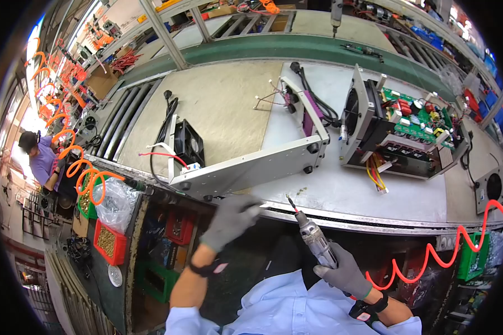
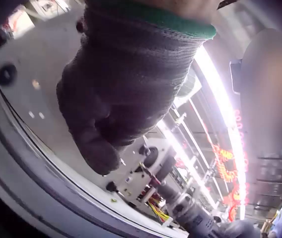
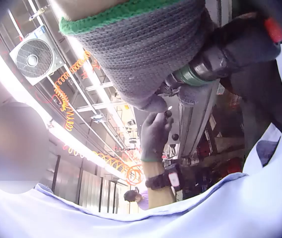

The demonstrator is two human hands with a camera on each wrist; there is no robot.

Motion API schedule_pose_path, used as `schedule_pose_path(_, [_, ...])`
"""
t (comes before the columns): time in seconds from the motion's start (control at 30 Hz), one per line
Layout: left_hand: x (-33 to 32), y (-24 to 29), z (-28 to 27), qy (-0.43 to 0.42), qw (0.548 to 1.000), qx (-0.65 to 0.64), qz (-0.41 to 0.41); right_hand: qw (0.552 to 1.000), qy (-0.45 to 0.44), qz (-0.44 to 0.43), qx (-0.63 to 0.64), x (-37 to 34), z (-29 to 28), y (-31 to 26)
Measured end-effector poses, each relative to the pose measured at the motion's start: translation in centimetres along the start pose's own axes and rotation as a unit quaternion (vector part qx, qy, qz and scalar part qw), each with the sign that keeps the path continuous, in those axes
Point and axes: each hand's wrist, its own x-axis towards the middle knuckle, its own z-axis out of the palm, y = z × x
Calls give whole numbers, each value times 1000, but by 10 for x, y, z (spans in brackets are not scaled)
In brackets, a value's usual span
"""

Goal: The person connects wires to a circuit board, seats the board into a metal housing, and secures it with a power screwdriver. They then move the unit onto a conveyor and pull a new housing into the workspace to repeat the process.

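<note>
My left hand [image 1: 229, 222], in a grey glove, is over the bench's front edge with fingers curled in, beside a light grey metal chassis panel [image 1: 257, 164]. A small shiny piece [image 2: 122, 161] shows at its fingertips, too small to name. In my gloved right hand [image 1: 343, 273] is an air screwdriver [image 1: 317, 244], gripped round its body, bit pointing up and away toward the bench edge. The panel carries black rubber feet [image 1: 313, 148] and a black fan [image 1: 189, 143]. Several small screws [image 1: 302, 190] lie on the bench between the panel and the bit.
An open chassis with a green circuit board [image 1: 419, 120] stands at right. A red coiled hose [image 1: 430, 257] runs at lower right, an orange one [image 1: 67, 145] at left. A red bin [image 1: 110, 243] holds small brass-coloured parts. A person in purple [image 1: 42, 162] is at far left.
</note>
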Motion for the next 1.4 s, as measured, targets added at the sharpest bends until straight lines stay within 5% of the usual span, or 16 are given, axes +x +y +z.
schedule_pose_path(0.1, [53, -10, 47, 77, 952, 215, 205, 1000, 28, 1, 15, -8, -8, 3])
schedule_pose_path(0.2, [63, -11, 58, 51, 957, 237, 157, 997, 50, -19, 47, -14, -13, 11])
schedule_pose_path(0.3, [60, -18, 55, 108, 953, 201, 198, 995, 73, -41, 61, -16, -11, 17])
schedule_pose_path(0.43, [57, -26, 49, 91, 978, 142, 119, 996, 67, -18, 62, -12, -11, 19])
schedule_pose_path(0.63, [51, -19, 46, 146, 938, 255, 185, 996, 55, 9, 75, -8, -7, 12])
schedule_pose_path(0.83, [37, -24, 43, 157, 912, 347, 150, 997, 44, -25, 65, 1, 1, -8])
schedule_pose_path(0.93, [21, 0, 24, 147, 930, 254, 221, 997, 19, -33, 71, 11, 3, -19])
schedule_pose_path(1.03, [10, 40, 0, 98, 988, 36, 114, 996, -5, -20, 89, 17, 8, -35])
schedule_pose_path(1.1, [13, 65, -18, 100, 988, -85, 77, 995, -13, -14, 95, 22, 12, -48])
schedule_pose_path(1.23, [45, 98, -56, 121, 986, -75, 89, 992, -22, -4, 122, 27, 20, -66])
schedule_pose_path(1.4, [93, 93, -80, 47, 995, -26, 87, 990, -28, -1, 135, 28, 25, -75])
